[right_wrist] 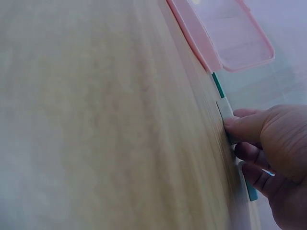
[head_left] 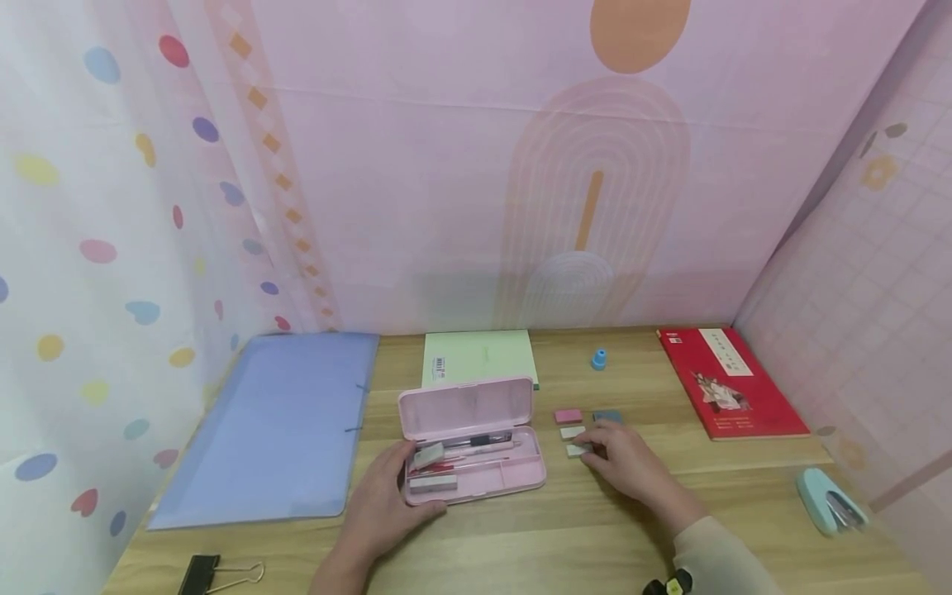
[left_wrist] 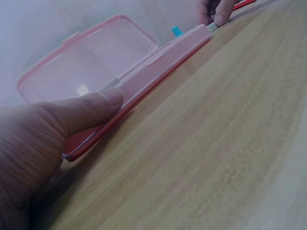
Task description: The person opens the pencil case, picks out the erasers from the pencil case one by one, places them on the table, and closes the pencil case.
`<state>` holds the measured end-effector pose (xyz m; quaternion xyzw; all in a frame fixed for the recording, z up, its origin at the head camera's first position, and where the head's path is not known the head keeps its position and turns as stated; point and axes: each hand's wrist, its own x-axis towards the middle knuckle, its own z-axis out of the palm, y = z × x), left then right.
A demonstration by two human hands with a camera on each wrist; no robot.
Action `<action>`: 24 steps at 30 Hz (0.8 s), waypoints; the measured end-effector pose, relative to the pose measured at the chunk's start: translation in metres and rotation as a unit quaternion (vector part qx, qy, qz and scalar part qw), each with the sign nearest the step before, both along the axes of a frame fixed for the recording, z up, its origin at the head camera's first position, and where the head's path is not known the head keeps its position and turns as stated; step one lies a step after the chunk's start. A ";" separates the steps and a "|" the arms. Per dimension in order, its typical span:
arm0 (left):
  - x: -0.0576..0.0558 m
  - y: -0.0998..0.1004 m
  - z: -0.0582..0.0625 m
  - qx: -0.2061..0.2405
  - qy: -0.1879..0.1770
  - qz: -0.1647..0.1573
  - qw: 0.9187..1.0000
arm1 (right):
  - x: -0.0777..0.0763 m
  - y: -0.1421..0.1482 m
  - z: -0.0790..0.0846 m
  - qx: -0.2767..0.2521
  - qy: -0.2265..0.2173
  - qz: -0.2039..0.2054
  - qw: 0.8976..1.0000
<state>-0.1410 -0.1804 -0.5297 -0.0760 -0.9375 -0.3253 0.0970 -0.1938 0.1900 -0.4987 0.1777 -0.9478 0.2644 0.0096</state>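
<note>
An opened pink pencil case (head_left: 525, 474) lies on the wooden table, its lid tipped back. My left hand (head_left: 381, 504) holds its left end, with the thumb (left_wrist: 98, 108) along the front wall. Inside are several pens (head_left: 491, 440), a whitish eraser (head_left: 434, 485) at the front and another pale eraser (head_left: 428, 456) across the pens. Right of the case, my right hand (head_left: 628, 464) pinches a white eraser (right_wrist: 224, 110) down at the tabletop. Just behind it lie another white eraser (head_left: 571, 432), a pink eraser (head_left: 568, 416) and a blue-grey eraser (head_left: 607, 416), partly behind the hand.
A blue folder (head_left: 275, 430) lies at left, with a black binder clip (head_left: 199, 574) nearer. Behind the case is a green notebook (head_left: 479, 355). A small blue object (head_left: 598, 359) stands at the back. A red book (head_left: 732, 384) and a mint stapler (head_left: 829, 502) are at right.
</note>
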 end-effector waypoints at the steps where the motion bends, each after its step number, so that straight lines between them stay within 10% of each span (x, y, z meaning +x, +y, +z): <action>1: 0.000 0.000 0.000 0.000 0.002 0.000 1.000 | 0.000 0.000 0.000 0.000 0.002 0.001 1.000; 14: 0.003 -0.002 0.000 -0.006 0.012 -0.001 1.000 | 0.005 -0.011 0.016 -0.027 0.043 -0.018 0.999; 24: 0.001 -0.003 0.000 0.011 0.008 -0.009 1.000 | 0.001 -0.117 0.036 0.002 0.071 0.158 0.985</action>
